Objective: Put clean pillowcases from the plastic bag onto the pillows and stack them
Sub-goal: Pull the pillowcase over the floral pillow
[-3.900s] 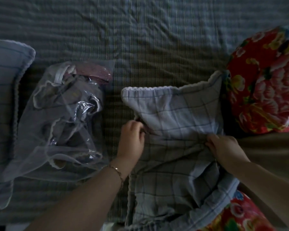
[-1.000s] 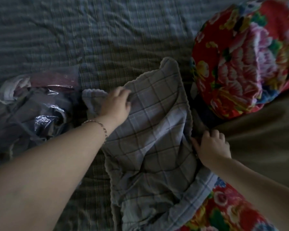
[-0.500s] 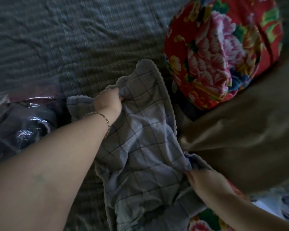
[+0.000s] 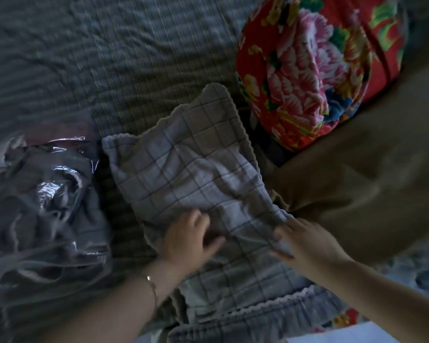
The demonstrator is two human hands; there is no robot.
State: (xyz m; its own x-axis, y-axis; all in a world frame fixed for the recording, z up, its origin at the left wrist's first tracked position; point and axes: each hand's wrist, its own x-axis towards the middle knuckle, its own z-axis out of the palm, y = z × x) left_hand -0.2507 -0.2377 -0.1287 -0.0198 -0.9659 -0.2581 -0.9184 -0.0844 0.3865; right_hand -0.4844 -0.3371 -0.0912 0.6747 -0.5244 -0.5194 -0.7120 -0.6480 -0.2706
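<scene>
A grey-blue checked pillowcase [image 4: 188,169] with a scalloped trim lies rumpled on the bed, its frilled edge bunched near me. My left hand [image 4: 186,241] rests on its near part with fingers loosely spread and the thumb out. On the right edge of the pillowcase, my right hand [image 4: 305,243] pinches the fabric; the view is blurred there. The clear plastic bag [image 4: 47,194] holding more grey cloth lies to the left. A red floral pillow [image 4: 307,70] sits at the upper right, and a strip of red floral fabric [image 4: 344,318] shows below the pillowcase at the lower right.
A brown blanket [image 4: 369,181] covers the right side, between the floral pillow and my right arm. The striped bedsheet [image 4: 109,58] stretches across the top and left.
My left hand has let go of the pillowcase's far corner and moved back to its near part. The right hand has shifted slightly up along the right edge. The far end now lies flatter.
</scene>
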